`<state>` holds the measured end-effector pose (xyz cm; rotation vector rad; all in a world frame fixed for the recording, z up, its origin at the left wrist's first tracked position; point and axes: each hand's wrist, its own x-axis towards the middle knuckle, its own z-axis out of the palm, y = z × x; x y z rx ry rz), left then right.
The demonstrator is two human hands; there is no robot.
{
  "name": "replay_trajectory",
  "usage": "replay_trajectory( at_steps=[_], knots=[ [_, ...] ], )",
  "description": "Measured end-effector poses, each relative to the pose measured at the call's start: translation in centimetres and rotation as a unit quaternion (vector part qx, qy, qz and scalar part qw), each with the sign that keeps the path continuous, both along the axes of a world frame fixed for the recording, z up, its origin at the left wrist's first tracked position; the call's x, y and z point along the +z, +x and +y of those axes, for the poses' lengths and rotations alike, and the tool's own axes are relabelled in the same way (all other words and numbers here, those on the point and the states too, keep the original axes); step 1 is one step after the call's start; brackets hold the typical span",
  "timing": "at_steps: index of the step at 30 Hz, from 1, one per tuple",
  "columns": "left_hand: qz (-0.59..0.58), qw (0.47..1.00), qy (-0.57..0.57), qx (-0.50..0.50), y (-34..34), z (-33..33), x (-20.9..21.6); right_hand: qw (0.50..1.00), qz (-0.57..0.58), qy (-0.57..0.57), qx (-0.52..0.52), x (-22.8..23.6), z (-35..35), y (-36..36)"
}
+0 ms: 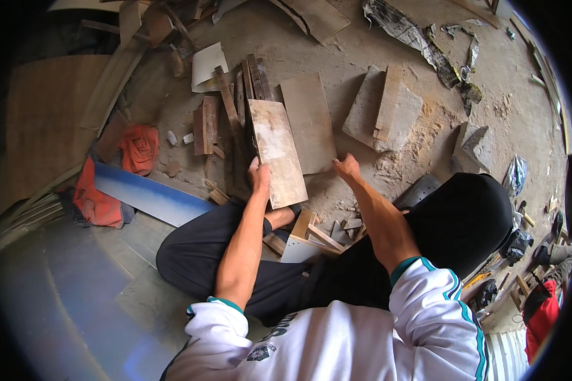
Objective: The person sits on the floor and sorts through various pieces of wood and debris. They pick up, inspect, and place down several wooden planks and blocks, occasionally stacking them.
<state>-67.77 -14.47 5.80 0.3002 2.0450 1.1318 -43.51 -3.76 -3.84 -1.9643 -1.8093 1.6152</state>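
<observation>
My left hand (259, 175) is closed on the left edge of a worn, pale-stained wooden board (277, 150), which is tilted and partly overlaps a plain brown board (309, 120) beside it. At the lower right corner of that plain board, my right hand (347, 167) has its fingers closed and seems to pinch the edge; its fingertips are partly hidden. Beyond the boards lie narrow wood strips (255, 77). Short wood pieces (206, 125) rest to their left.
A concrete slab (401, 114) with a wood strip (388, 101) on it lies to the right. Farther right is a concrete chunk (473, 147). Orange cloth (139, 149) and a blue-white panel (147, 194) are at left. Wood offcuts (318, 236) lie between my legs.
</observation>
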Motion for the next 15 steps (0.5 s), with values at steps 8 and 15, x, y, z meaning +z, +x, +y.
replay_trajectory(
  at_steps=[8, 15],
  knots=[
    [0.007, 0.999, 0.006, 0.041, 2.1, 0.9, 0.8, 0.996, -0.069, -0.040, -0.025, 3.2, -1.4, -4.9],
    [0.053, 0.992, -0.036, 0.104, 3.1, 1.7, 1.0, 0.986, 0.104, -0.095, -0.085, 4.6, -2.4, -5.5]
  ],
)
